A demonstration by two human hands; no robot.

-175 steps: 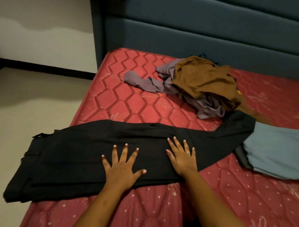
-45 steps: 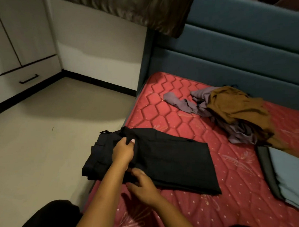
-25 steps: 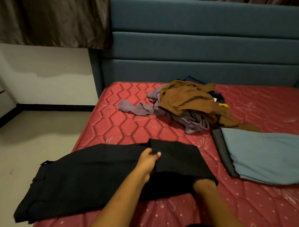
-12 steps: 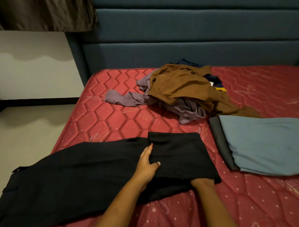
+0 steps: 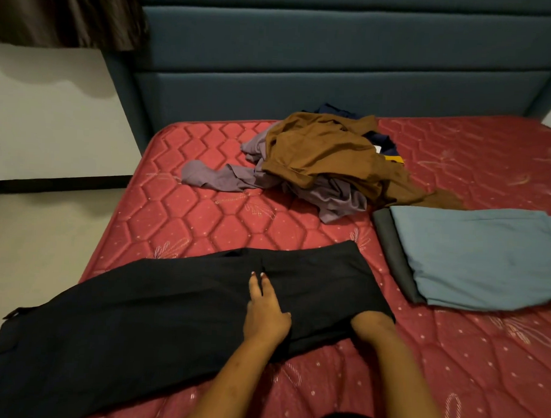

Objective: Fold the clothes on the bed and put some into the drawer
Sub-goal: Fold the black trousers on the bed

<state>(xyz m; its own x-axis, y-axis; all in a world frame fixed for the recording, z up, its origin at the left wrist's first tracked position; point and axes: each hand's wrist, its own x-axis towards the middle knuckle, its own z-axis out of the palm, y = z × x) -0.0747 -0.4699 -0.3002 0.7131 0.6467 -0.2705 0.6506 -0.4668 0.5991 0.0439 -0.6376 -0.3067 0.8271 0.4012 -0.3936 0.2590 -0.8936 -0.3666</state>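
**Black trousers half folded: hold the crease, then bring the end over**

The long black cloth trousers [image 5: 136,323] lie across the near side of the red quilted mattress [image 5: 204,224]. The wide end at the left seems to hang a little over the bed edge. The right end is doubled, so I judge the step in hand is the fold of this end toward the middle.

The left grip [image 5: 265,312] lies flat on top of the trousers with straight fingers, and it presses the cloth where the layers meet. The right grip is hidden under the doubled end. Only the right forearm [image 5: 387,356] shows, so I cannot tell if that grip is open or closed.

To do it well, I think the left grip should pin the crease line while the right one carries the end across in one flat sweep. The edges should be matched before the cloth is let go, then the palm should smooth from the crease outward to push out air and wrinkles. The hanging left end may pull the whole piece toward the floor [image 5: 46,230], so it is better to draw it onto the bed first.

Near the trousers on the right lies a folded light-blue cloth [image 5: 486,259] on a dark grey piece [image 5: 392,255]. Behind, well apart, a crumpled brown garment [image 5: 327,151] lies on a mauve-grey one [image 5: 225,179], not yet folded. No drawer is in view.
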